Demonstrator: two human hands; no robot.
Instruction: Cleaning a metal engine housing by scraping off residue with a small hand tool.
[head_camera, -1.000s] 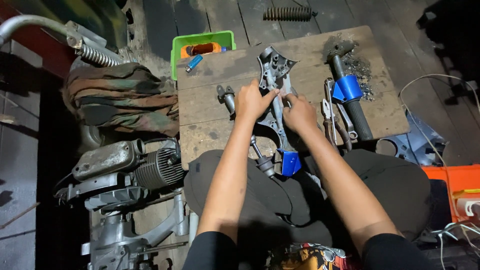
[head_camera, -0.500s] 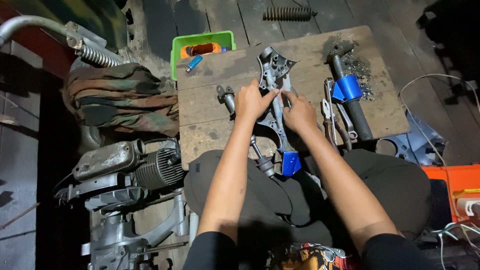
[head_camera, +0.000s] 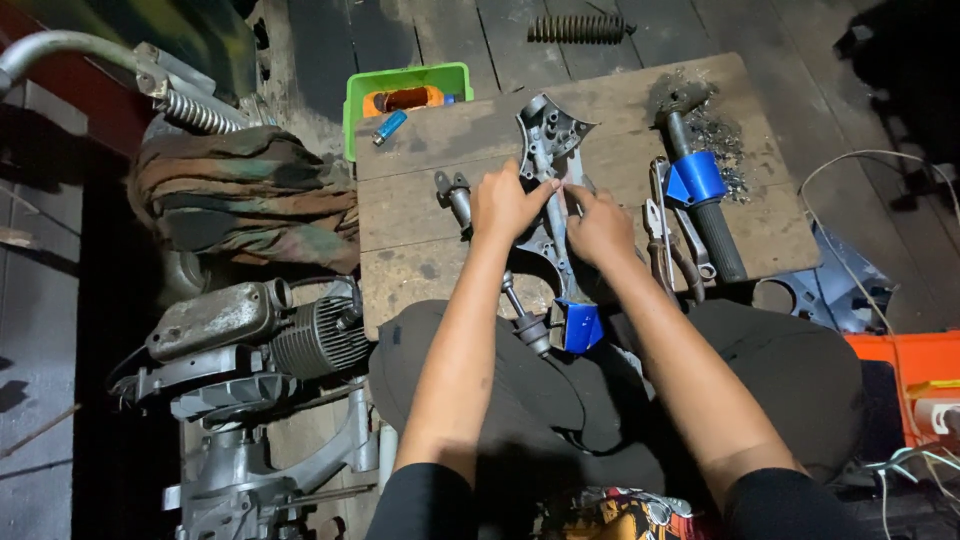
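Sitting in green tray (head_camera: 357, 112): orange spool (head_camera: 403, 99).

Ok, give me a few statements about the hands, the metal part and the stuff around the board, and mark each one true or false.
1. Both hands are on the grey metal casting lying on the wooden board. True: the left hand and right hand meet at its middle.
2. The green tray sits on the person's lap. False: it lies at the board's far left corner.
3. The bar with blue tape lies right of the hands. True.
4. The coil spring rests on the board. False: it lies on the floor planks beyond the board.
5. A small engine stands left of the person's knee. True.
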